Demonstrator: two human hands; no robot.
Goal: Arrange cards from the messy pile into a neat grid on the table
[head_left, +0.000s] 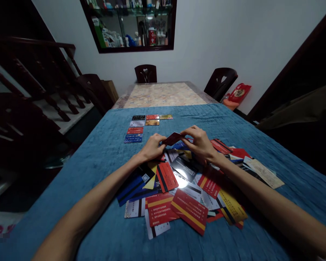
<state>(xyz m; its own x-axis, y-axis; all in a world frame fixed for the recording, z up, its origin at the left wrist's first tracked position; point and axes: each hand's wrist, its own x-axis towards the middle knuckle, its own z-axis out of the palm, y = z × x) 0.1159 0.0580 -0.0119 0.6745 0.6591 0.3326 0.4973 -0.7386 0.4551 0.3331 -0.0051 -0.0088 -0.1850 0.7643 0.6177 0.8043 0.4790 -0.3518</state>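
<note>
The left hand (153, 147) and the right hand (200, 142) hold one thin, dark reddish card (174, 138) between them, fingers pinched narrow on its opposite ends, tilted above the heap of cards (188, 208). That heap spreads loosely between the forearms: smooth, flat rectangles with rounded corners, in red, yellow, blue, silver and black, many crossed by a dark or golden stripe. A glossy black card (184, 166) near its middle catches a white glare. Beyond the left hand, seven cards lie flat in neat rows, among them a blue patterned card (133, 138) and a shiny gold card (166, 117). Underneath runs a soft, finely ribbed blue cloth (97, 188), wrinkled in places; past its edge, the table (168, 92) shows a mottled, stone-like beige top.
</note>
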